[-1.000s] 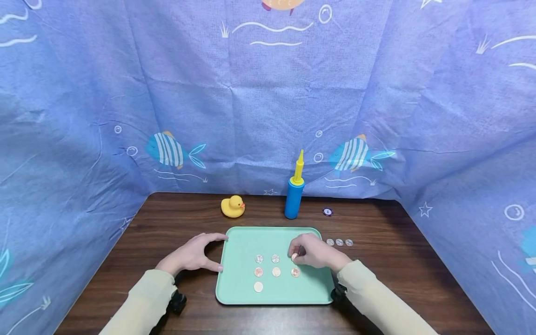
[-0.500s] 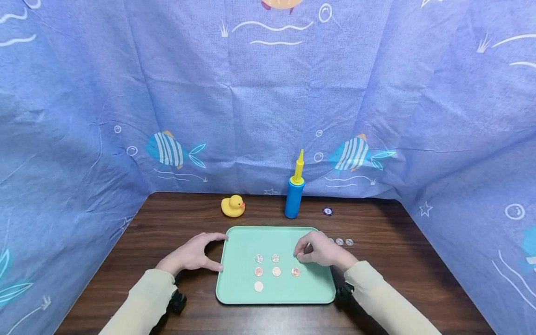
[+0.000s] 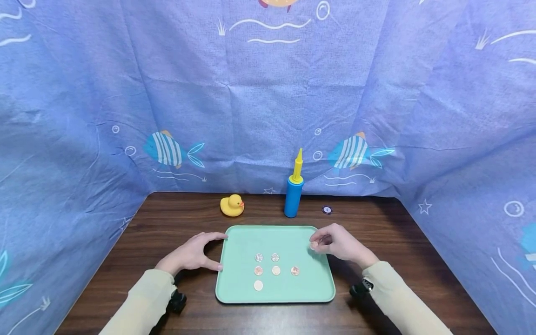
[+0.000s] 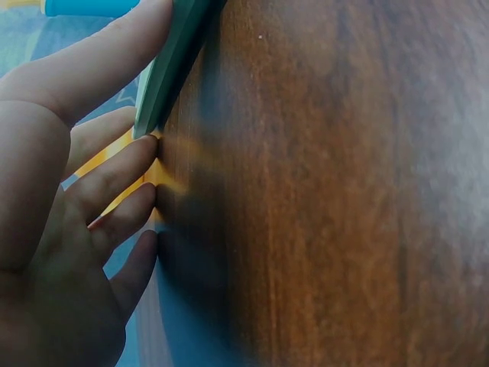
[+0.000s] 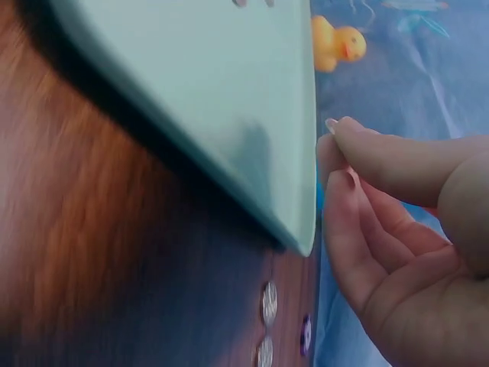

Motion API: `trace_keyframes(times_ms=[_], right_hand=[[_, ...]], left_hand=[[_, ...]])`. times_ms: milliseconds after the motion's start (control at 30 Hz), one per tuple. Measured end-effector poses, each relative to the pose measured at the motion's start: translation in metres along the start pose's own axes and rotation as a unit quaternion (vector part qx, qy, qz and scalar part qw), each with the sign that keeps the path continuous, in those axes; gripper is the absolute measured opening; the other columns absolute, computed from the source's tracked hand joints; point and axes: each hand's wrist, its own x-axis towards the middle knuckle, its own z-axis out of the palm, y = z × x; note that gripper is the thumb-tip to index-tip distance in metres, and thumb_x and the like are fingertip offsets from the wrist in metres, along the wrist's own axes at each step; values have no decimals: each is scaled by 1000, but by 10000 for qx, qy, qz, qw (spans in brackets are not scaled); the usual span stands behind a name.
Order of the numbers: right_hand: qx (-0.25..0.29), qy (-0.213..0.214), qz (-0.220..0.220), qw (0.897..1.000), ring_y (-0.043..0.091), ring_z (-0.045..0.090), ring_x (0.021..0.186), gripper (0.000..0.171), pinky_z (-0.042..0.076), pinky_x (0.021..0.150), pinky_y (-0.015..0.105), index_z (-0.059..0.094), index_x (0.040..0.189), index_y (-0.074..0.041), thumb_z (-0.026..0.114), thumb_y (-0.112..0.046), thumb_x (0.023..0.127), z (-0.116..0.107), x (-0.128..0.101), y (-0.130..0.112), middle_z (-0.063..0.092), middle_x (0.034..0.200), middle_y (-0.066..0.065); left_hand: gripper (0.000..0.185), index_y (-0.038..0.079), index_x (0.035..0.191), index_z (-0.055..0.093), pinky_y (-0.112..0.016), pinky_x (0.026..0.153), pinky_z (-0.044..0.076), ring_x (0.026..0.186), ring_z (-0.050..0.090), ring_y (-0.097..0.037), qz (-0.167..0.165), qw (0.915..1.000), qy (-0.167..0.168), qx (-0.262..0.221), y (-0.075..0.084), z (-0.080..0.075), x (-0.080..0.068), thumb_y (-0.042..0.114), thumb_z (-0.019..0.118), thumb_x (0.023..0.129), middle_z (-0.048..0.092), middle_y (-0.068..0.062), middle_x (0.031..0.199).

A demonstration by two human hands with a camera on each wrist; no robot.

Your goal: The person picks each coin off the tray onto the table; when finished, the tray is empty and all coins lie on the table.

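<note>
So: dark wood table, blue fish-print cloth all round; left hand relaxed against green tray, right hand pinching a coin.

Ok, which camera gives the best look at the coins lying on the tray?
The head view: all six coins show on the tray, in rows, between the two hands. The right wrist view catches only two at its top edge, plus coins off the tray on the table. The left wrist view shows none.
</note>
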Motion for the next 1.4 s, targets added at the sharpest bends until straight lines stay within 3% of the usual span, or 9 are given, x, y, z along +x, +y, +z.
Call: trace_keyframes(times_ms=[300, 533, 800, 1100, 1400], right_hand=[[55, 418, 87, 9991, 9, 70, 85, 18, 59, 76, 26, 78, 111, -3, 79, -7, 94, -16, -22, 22, 76, 96, -2], [44, 717, -105, 9974, 7, 68, 82, 15, 58, 74, 24, 78, 103, 0, 79, 4, 89, -20, -40, 39, 75, 89, 4], [-6, 561, -198, 9982, 4, 67, 79, 18, 59, 74, 24, 77, 101, 3, 80, 9, 84, -13, -45, 48, 73, 86, 2], [-729, 659, -155, 9950, 1, 67, 71, 8, 55, 67, 23, 80, 97, -7, 83, -9, 90, -8, -43, 48, 74, 81, -7], [-1093, 755, -182, 9910, 0, 64, 69, 15, 53, 65, 25, 81, 99, -5, 85, -3, 85, -5, -42, 49, 73, 80, -8]], left_hand=[[88, 22, 152, 57, -61, 114, 39, 143, 46, -37, 36, 10000, 31, -16, 1, 0, -1, 49, 94, 76, 54, -6, 155], [88, 21, 151, 57, -61, 114, 39, 143, 46, -37, 39, 10000, 37, -32, 2, -1, -1, 48, 94, 76, 54, -6, 154], [89, 21, 152, 56, -62, 114, 39, 144, 45, -38, 2, 10000, 12, -47, 1, -1, -1, 48, 94, 76, 54, -7, 155], [89, 23, 152, 56, -62, 114, 39, 144, 45, -38, -8, 10000, -13, -56, 0, 0, 0, 52, 93, 77, 54, -6, 155], [89, 22, 152, 56, -62, 114, 39, 144, 45, -37, -16, 10000, -4, -72, 0, 0, 0, 51, 93, 76, 54, -6, 155]])
